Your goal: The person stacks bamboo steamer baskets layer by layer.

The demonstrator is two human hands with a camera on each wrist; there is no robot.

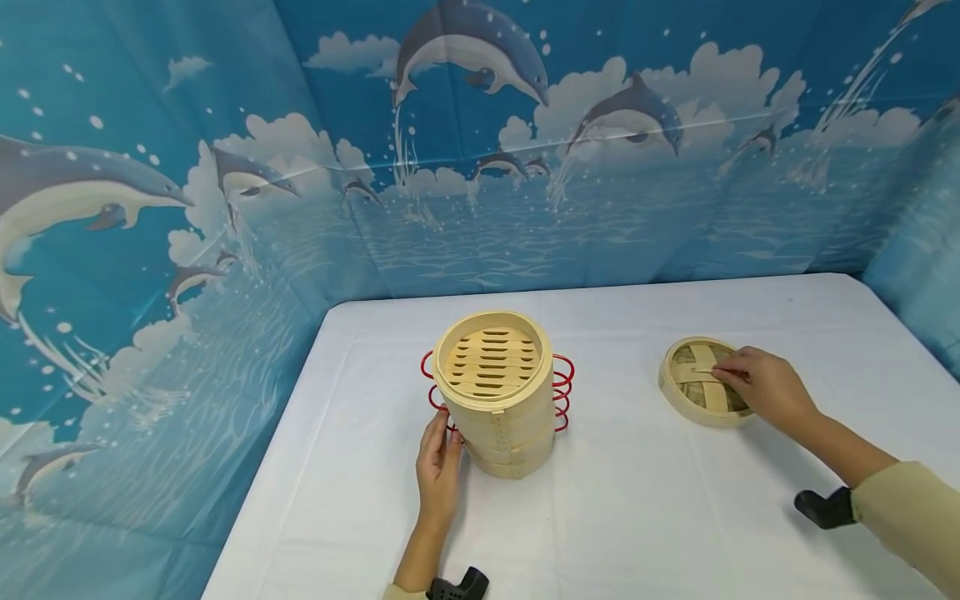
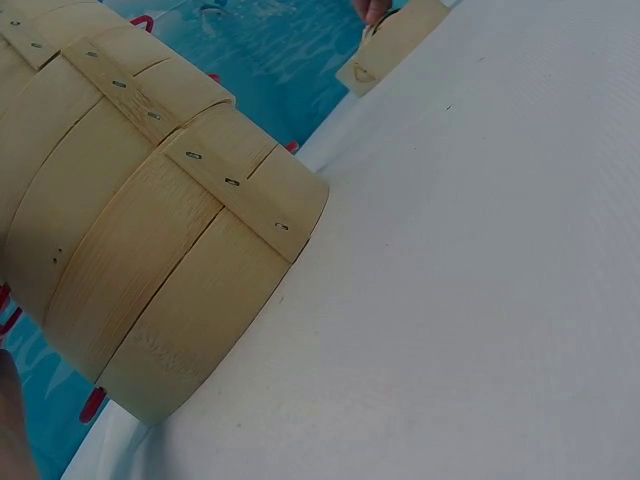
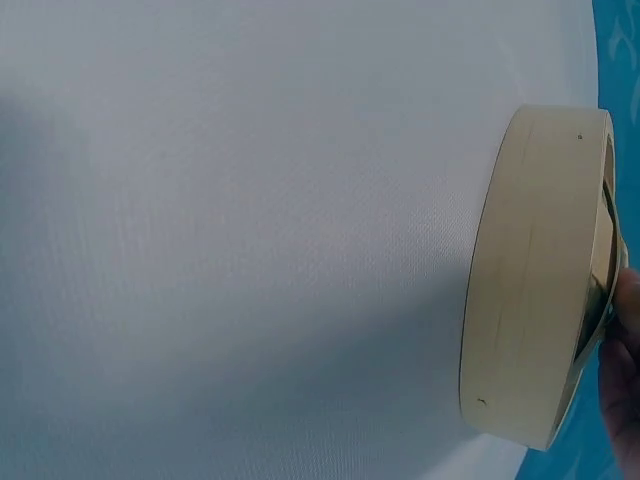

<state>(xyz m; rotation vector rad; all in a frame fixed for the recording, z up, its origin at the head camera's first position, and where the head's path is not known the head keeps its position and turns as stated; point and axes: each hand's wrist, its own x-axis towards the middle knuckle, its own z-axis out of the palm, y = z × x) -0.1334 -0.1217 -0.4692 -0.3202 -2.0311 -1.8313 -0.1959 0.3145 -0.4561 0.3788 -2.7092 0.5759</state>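
A stack of round bamboo steamer baskets (image 1: 504,433) stands on the white table, its slatted top tier uncovered. Red looped handles (image 1: 562,392) stick out on both sides. At the stack's lower left, my left hand (image 1: 437,471) has its fingers and thumb around a red handle; in the left wrist view only a sliver of that hand shows beside the stacked baskets (image 2: 170,270). To the right, a bamboo steamer lid (image 1: 701,404) with crossed woven strips lies on the table. My right hand (image 1: 768,387) pinches the strip at the lid's centre between thumb and fingers.
A white cloth covers the table (image 1: 615,517). Blue curtains (image 1: 480,233) printed with dolphins hang behind it and at both sides. Black wrist mounts (image 1: 825,508) sit at both sleeves.
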